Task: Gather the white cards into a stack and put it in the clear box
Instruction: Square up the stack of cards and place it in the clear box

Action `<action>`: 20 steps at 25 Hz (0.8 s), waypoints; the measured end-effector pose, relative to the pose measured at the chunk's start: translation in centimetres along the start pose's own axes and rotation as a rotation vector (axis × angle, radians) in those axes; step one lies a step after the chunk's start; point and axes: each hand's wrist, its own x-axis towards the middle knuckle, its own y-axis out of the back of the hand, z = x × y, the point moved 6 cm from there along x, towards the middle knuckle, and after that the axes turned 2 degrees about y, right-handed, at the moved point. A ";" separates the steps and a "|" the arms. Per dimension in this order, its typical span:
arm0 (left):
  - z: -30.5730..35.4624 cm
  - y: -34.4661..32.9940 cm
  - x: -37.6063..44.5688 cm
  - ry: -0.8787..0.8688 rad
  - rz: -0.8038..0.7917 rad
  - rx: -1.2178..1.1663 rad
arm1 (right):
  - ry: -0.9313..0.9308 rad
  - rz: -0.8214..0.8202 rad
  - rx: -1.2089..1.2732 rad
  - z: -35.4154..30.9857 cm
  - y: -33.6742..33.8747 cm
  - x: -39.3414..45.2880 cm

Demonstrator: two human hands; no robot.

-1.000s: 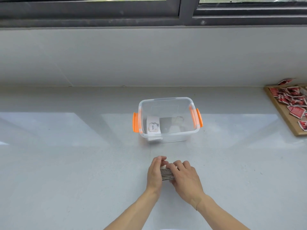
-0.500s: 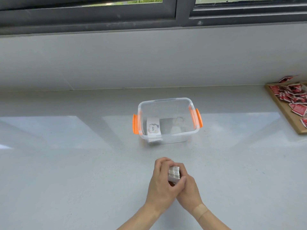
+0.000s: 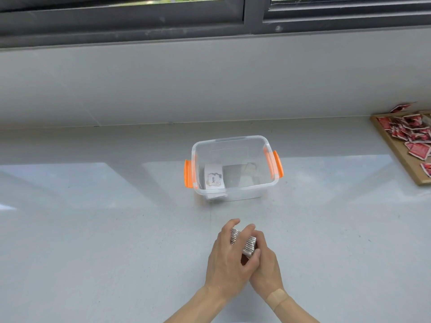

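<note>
While both hands, left hand (image 3: 229, 261) and right hand (image 3: 263, 266), clasp the apparently squared card stack (image 3: 243, 243), lifting it into the clear box (image 3: 235, 138) comes next.

Surface: pale grey, glossy stone-like countertop (image 3: 93, 229), faintly speckled.
Wall: plain grey upstand (image 3: 163, 85) meeting the countertop at a straight seam.
Window: dark grey metal sliding frame (image 3: 254, 15) along the top, greenery visible through the glass.
Light: daylight, in broad bright patches across the countertop.
Far right: wooden board (image 3: 396, 150) at the edge.
</note>
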 end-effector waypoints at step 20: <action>0.2 -0.8 0.5 -0.030 -0.004 0.071 | -0.055 -0.009 -0.030 1.5 0.1 -0.3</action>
